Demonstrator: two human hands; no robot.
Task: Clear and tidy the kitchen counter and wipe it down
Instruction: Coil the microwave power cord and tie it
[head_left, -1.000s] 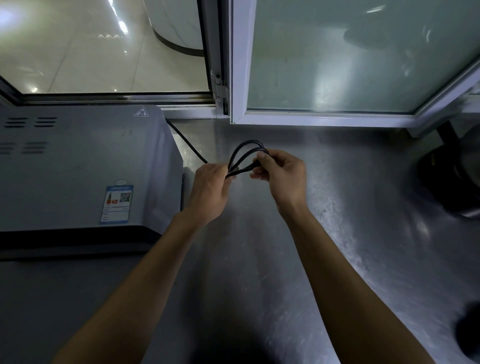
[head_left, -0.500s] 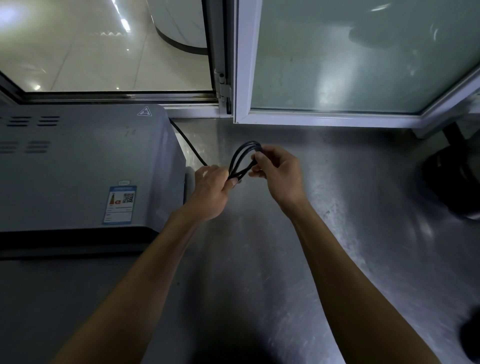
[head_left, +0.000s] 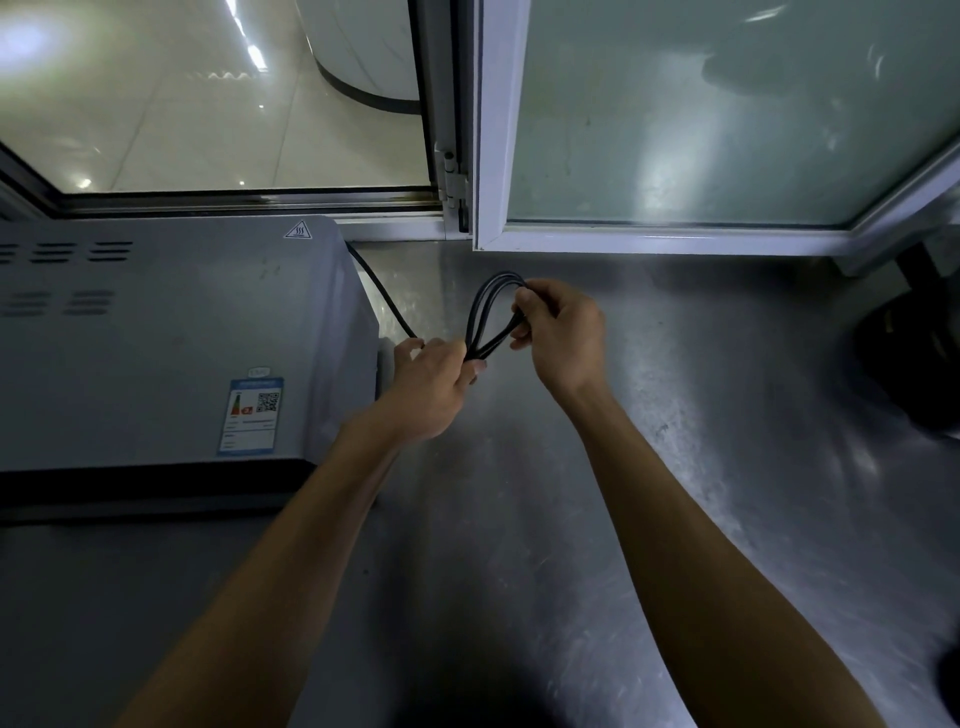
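A black power cord (head_left: 480, 317) is folded into several loops above the steel counter (head_left: 675, 467). My left hand (head_left: 431, 387) grips the lower end of the loops, its fingers curled round them. My right hand (head_left: 558, 338) pinches the upper side of the loops. One strand of the cord runs back and left from my left hand to behind the grey microwave (head_left: 156, 343).
The microwave fills the left of the counter. Behind it is a glass window (head_left: 208, 104), and a white-framed window panel (head_left: 701, 130) stands along the back edge. A dark appliance (head_left: 914, 353) sits at the far right.
The cord loops have tightened and stand more upright. My left hand has moved slightly down and left along the loops; my right hand keeps its pinch.
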